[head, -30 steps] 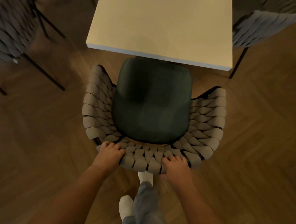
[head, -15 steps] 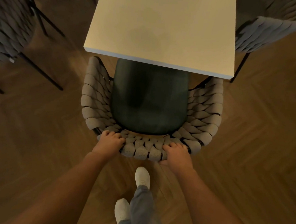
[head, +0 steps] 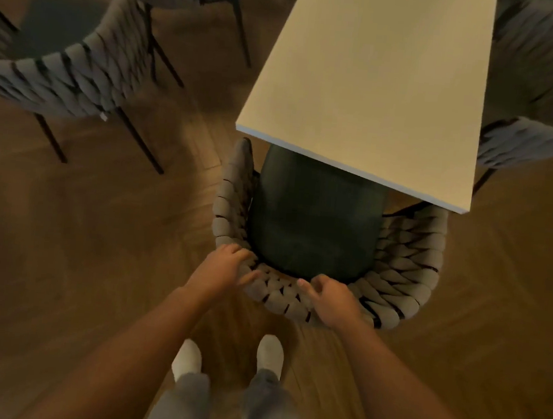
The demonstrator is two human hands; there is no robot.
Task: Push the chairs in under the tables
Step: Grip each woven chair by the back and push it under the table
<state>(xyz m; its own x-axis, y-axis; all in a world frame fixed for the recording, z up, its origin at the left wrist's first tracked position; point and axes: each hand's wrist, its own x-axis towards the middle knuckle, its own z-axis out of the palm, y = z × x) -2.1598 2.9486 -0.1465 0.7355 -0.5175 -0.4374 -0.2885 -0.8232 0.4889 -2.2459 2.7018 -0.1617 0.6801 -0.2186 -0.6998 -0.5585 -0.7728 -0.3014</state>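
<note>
Both hands — left hand (head: pixel 226 265), right hand (head: pixel 334 301) — rest loosely on the chair (head: pixel 407 276) backrest, fingers spread, not clamped, because its seat sits partly under the table (head: pixel 375 83).

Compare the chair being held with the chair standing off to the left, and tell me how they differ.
The held chair has the front of its dark seat tucked under the table; the left chair stands out on the open floor, clear of that table. The left hand and right hand rest on the held chair's back rim; nobody touches the left chair. The left chair's thin black legs show; the held chair's are hidden. Both have grey woven backs and dark seats.
</note>
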